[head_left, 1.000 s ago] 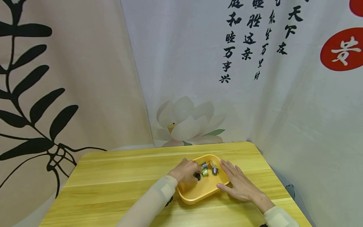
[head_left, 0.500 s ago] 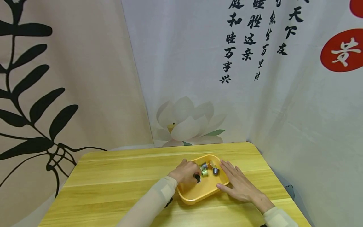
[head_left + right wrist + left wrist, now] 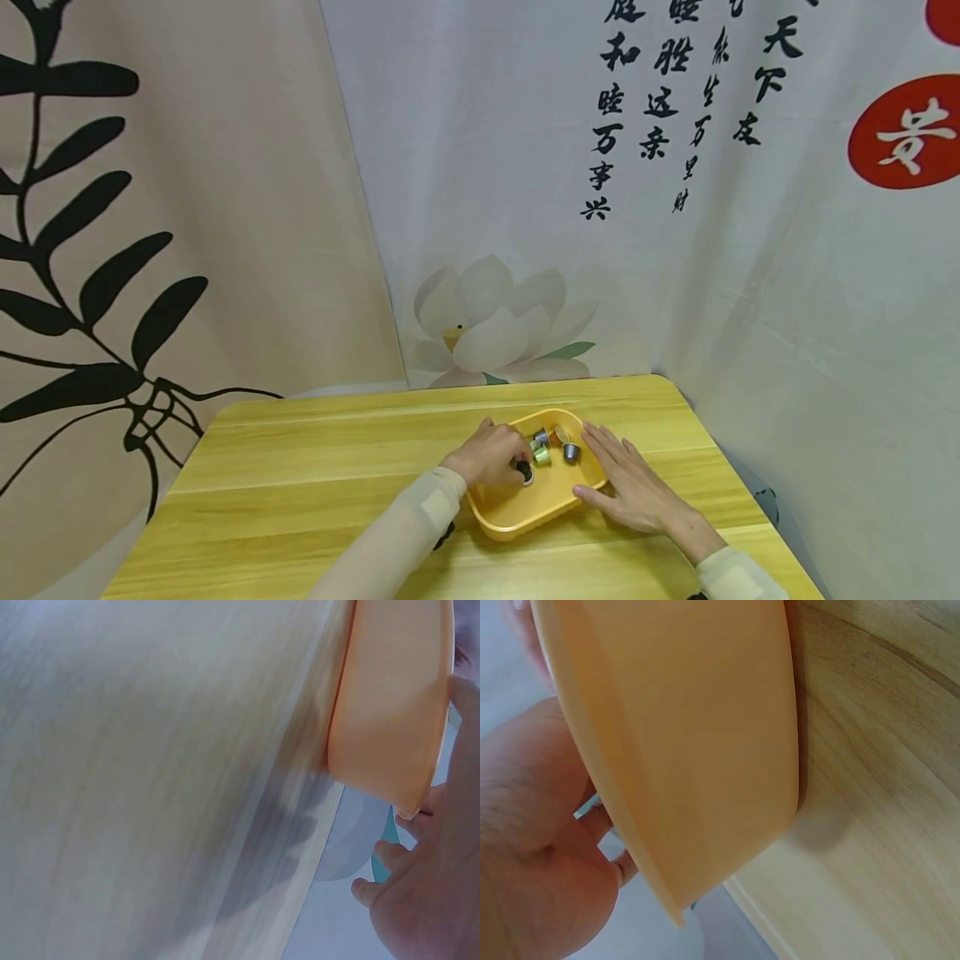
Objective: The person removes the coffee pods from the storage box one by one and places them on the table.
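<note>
The left hand point(image 3: 487, 454) pinches a small black capsule point(image 3: 522, 472) inside the shallow yellow plastic tray point(image 3: 525, 517) at the wooden table's point(image 3: 300, 492) right; the right hand point(image 3: 630, 487) rests flat, fingers straight, against the tray's right side. Black Chinese calligraphy point(image 3: 622, 108) marks the backdrop.

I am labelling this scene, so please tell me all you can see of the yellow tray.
The shallow yellow plastic tray, rectangular with rounded corners, sits flat on the light wooden table. Several small coffee capsules lie inside. The left hand reaches in, gripping a dark capsule; the right hand rests flat against its right rim.
</note>
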### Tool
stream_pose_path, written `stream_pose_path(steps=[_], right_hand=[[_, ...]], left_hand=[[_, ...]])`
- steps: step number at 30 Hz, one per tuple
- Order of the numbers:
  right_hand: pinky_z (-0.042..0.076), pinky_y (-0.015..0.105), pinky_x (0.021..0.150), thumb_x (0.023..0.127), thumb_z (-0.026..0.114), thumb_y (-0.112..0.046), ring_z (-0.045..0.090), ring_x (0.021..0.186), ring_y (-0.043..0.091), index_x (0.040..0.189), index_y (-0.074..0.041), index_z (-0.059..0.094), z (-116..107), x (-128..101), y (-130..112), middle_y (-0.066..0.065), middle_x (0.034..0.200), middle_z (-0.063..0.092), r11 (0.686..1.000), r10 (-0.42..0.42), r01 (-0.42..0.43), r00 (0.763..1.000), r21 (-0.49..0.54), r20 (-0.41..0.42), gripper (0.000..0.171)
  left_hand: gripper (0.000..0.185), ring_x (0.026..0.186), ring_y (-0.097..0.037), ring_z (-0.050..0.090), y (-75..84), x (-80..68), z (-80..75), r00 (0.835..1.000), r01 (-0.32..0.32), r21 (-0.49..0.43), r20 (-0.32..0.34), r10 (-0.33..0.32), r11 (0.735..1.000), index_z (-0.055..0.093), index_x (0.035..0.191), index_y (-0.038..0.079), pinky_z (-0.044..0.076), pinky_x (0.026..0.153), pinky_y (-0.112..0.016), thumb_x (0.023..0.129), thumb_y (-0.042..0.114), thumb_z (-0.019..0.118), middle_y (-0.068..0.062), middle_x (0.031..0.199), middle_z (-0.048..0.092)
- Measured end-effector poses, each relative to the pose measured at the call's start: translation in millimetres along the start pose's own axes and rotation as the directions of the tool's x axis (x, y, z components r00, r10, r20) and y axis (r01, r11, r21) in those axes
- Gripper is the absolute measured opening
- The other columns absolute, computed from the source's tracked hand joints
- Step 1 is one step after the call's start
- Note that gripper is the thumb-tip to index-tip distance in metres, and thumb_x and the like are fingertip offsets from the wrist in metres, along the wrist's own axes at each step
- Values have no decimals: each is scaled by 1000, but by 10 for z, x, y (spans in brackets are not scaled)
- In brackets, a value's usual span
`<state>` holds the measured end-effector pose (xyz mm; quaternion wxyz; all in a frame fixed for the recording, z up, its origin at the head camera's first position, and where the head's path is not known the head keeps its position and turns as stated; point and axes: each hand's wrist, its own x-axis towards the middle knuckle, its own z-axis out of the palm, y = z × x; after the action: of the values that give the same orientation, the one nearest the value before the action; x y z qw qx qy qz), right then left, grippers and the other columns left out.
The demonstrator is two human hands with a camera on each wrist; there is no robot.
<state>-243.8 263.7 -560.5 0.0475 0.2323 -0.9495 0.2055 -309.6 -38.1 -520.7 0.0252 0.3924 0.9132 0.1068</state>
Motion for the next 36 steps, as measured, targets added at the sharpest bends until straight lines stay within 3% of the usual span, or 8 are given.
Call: stream_pose_path(steps=[16, 28, 36], right_hand=[[26, 77, 136, 109, 67, -61, 31, 172, 48, 178, -6, 31, -19, -8, -36, 14, 187, 30, 1000, -1, 1, 1000, 8, -1, 95], [25, 78, 135, 110, 66, -60, 31, 172, 49, 178, -7, 30, -1, -7, -11, 14, 187, 30, 1000, -3, 3, 1000, 27, 2, 94], [26, 78, 135, 110, 65, -59, 31, 171, 49, 178, -5, 31, -10, -7, -19, 17, 187, 30, 1000, -10, 10, 1000, 25, 0, 93]], left_hand=[[15, 90, 1, 62, -9, -60, -107, 999, 1, 1, -35, -1, 1000, 86, 105, 30, 43, 100, -38, 96, 39, 93, 18, 99, 80], [10, 102, -6, 73, -34, -185, -227, 996, -30, -99, -85, 21, 995, 85, 108, 29, 42, 101, -40, 100, 33, 89, 17, 110, 84], [27, 113, -17, 81, -102, -294, -269, 991, -33, -143, -135, 14, 989, 85, 125, 17, 48, 106, -45, 101, 30, 88, 6, 121, 87]])
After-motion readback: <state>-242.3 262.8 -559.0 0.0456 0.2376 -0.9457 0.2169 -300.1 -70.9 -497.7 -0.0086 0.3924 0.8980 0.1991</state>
